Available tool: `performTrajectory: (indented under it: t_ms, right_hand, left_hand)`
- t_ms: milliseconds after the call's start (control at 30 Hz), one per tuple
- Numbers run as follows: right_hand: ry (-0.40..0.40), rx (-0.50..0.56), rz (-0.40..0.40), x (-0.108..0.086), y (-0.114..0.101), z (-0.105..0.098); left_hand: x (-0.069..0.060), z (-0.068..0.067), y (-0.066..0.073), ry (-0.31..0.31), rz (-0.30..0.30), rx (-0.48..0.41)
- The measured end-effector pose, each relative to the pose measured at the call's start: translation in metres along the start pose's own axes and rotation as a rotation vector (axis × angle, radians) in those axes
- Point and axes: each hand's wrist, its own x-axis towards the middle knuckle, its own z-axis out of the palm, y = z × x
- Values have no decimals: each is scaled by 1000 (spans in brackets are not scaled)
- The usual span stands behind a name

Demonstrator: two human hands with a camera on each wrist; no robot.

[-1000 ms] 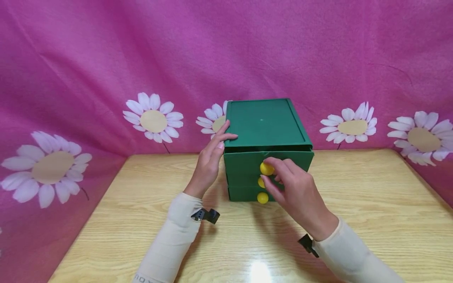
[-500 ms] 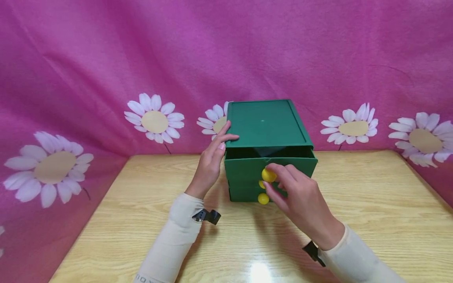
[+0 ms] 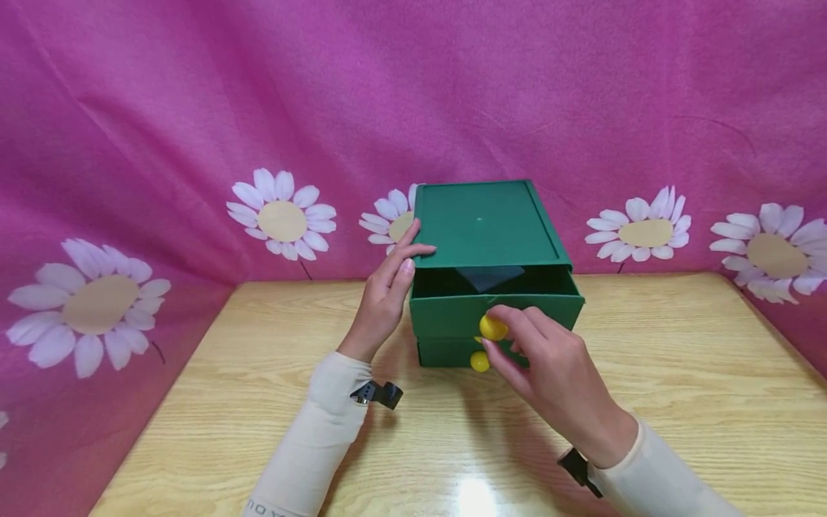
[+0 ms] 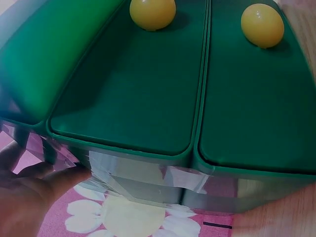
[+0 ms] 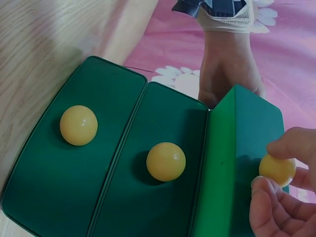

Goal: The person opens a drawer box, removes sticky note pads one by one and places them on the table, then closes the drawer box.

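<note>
Pink cloth (image 3: 452,86) printed with big white daisies (image 3: 281,220) hangs behind and at both sides of my table (image 3: 213,416), which has a pale wood grain and a bright glare near its front edge. My green cabinet (image 3: 478,222) stands on the table toward the back, close to the cloth, its front facing me.

Its top drawer (image 3: 446,316) is partly out, so I can see into the dark gap under the cabinet's lid. A grey patch (image 3: 491,278) shows in there, but I can't tell what it is. The middle drawer (image 5: 138,202) and bottom drawer (image 5: 69,192) are both pushed in.

With my right hand (image 3: 555,373) I pinch the top knob (image 3: 493,327), a yellow ball, between forefinger and thumb. The middle knob (image 5: 166,162) is mostly hidden from above, just under that grip, while the bottom knob (image 3: 479,361) shows below, clear of my thumb.

My left hand (image 3: 381,309) rests against the cabinet's left side near the front, fingers extended, one laid over the top edge; it grips nothing.

My left sleeve (image 3: 310,438) and right sleeve (image 3: 652,488) are cream, the left one bearing printed letters cut off by the lower edge of the head view. Something black sits at each cuff.
</note>
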Motion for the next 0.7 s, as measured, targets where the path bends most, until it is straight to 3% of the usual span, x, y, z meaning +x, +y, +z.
performTrajectory:
  t_ms: [700]
  right_hand:
    - [-23,16,8,-2,-3,-3]
  left_hand:
    - [-1,1,0,32,-18,-15]
